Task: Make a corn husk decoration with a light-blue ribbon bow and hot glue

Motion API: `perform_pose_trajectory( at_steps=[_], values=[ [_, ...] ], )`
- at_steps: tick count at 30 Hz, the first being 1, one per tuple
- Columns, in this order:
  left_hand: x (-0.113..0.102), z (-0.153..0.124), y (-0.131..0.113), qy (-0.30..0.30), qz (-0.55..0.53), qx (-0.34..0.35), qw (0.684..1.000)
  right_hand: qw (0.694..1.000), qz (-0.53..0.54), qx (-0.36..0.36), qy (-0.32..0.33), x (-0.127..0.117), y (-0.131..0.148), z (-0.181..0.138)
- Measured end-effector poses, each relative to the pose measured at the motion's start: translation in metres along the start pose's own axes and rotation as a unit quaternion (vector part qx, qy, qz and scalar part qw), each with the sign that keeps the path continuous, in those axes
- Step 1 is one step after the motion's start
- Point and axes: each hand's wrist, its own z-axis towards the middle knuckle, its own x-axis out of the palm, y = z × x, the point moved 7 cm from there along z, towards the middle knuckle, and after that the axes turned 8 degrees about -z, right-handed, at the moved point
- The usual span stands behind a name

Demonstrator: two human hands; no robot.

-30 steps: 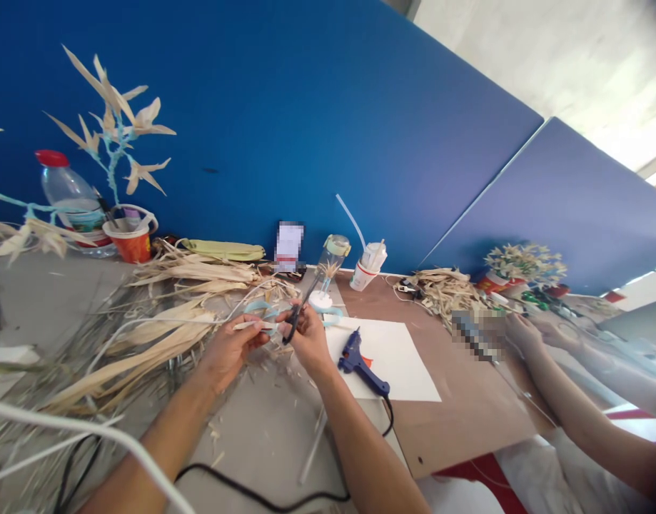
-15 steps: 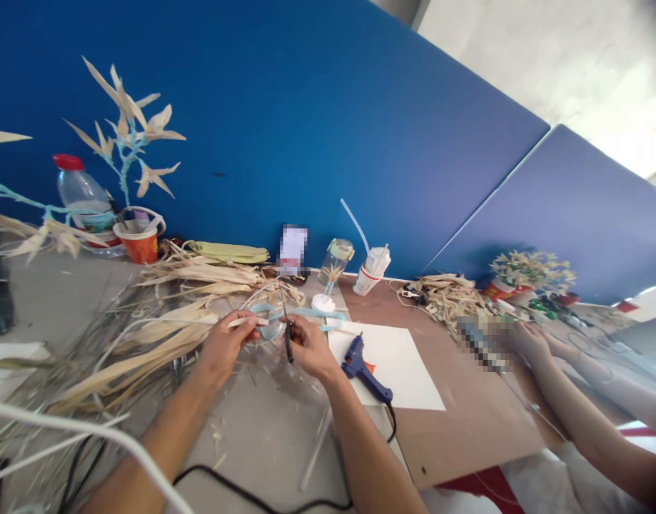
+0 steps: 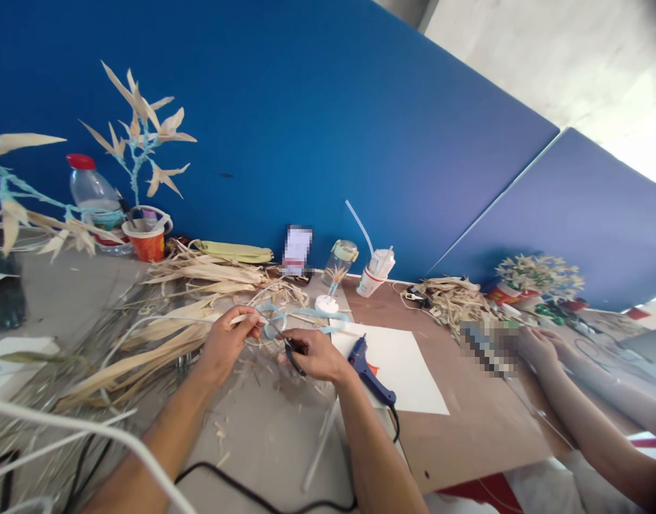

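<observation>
The scissors (image 3: 294, 360) are over the middle of the counter (image 3: 263, 435), well in from its back edge, lying slantwise: the black handles sit toward the near right, and the blades run toward the back left, their tips close to the fingers of the left hand (image 3: 232, 335). The right hand (image 3: 315, 355) is curled around the handles. The left hand has thumb and forefinger pinched together on a narrow pale strip (image 3: 236, 320), whose long axis runs roughly sideways, in line with the counter's back edge. Behind the hands lies a loose light-blue ribbon (image 3: 306, 312).

The counter is grey and littered with scraps, with dry corn husks (image 3: 161, 350) heaped on its left and along the back edge. To the right, a white sheet (image 3: 421, 378) lies partly on a brown board (image 3: 472, 428); on it rests a blue glue gun (image 3: 371, 373), nozzle toward the back edge. A blue partition (image 3: 285, 128) rises along that edge. Before it, on the left, stand a red-capped bottle (image 3: 95, 189) and a red-and-white tub (image 3: 146, 243). Another person's forearm (image 3: 595, 428) reaches in at the right.
</observation>
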Motion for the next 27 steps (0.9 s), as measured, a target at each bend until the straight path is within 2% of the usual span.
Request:
perform_pose_trajectory(
  at_steps=[7,27],
  values=[
    [0.0018,0.0002,-0.0004,-0.001,-0.003,0.007,1.0,1.0,-0.022,-0.006,0.003,-0.0003,0.006,-0.0002],
    [0.0036,0.0011,0.0025,0.01,-0.018,-0.015,1.0,0.999,0.005,-0.039,0.03,0.0022,0.0079,-0.0012]
  ],
)
